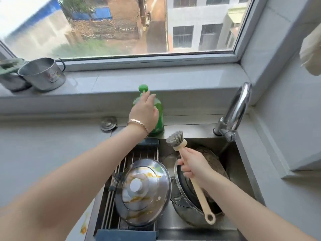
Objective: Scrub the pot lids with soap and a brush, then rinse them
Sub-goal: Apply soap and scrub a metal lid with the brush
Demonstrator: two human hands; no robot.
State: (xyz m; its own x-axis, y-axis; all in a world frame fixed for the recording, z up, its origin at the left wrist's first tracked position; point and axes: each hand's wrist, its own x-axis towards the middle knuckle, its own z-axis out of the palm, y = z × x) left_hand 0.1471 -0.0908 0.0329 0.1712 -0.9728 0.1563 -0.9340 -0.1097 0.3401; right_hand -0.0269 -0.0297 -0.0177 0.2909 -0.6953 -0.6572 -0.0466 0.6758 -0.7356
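Observation:
A steel pot lid [144, 192] smeared with yellow residue lies on a drying rack [112, 197] over the sink's left half. A second lid [184, 186] leans upright in the basin against a dark pot [213, 162]. My right hand [192, 164] grips the wooden handle of a dish brush [175, 139], bristles pointing up and away, above the second lid. My left hand [145, 112] reaches onto a green soap bottle [159, 108] with a pump top at the sink's back edge, fingers spread over its shoulder.
A chrome faucet [238, 108] curves up at the back right of the sink [243, 171]. Metal pots [41, 73] stand on the windowsill at left. A sink plug [108, 123] lies on the counter. A grey wall closes the right side.

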